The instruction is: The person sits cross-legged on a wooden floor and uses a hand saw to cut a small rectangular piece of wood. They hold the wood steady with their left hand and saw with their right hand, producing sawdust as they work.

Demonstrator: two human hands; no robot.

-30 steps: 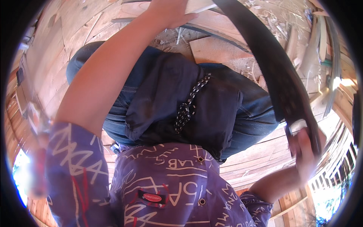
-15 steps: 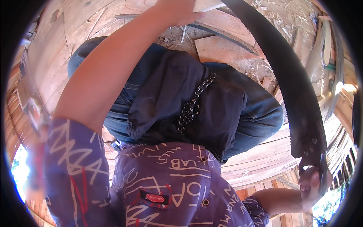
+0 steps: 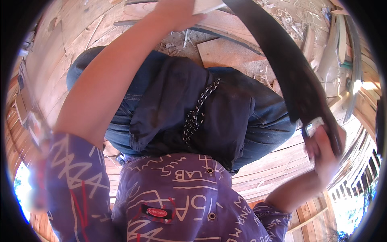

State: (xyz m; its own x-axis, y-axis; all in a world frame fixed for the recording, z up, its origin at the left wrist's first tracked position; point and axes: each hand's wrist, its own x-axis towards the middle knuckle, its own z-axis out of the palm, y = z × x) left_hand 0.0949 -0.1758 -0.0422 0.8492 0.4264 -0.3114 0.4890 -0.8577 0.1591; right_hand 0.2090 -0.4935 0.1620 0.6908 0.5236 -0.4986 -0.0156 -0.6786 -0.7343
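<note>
Saw (image 3: pixel 282 60) in R grip (image 3: pixel 323 150); shavings (image 3: pixel 293 25)

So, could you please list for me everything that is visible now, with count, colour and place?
handsaw: 1, black, curving from top centre to right
pale strip: 1, whitish, top centre, by the left thumb
flat wood piece: 1, light brown, beyond the lap
wood shavings: many, pale, upper right
wood strips: several, brown and grey, right
floor boards: several, pale brown, upper left
cord: 1, black and white, over the lap
jeans: 1 pair, blue, centre
shirt: 1, purple with white marks, bottom
left hand: 1, bare, top edge, partly cut off
right hand: 1, bare, right, gripping the handsaw
</note>
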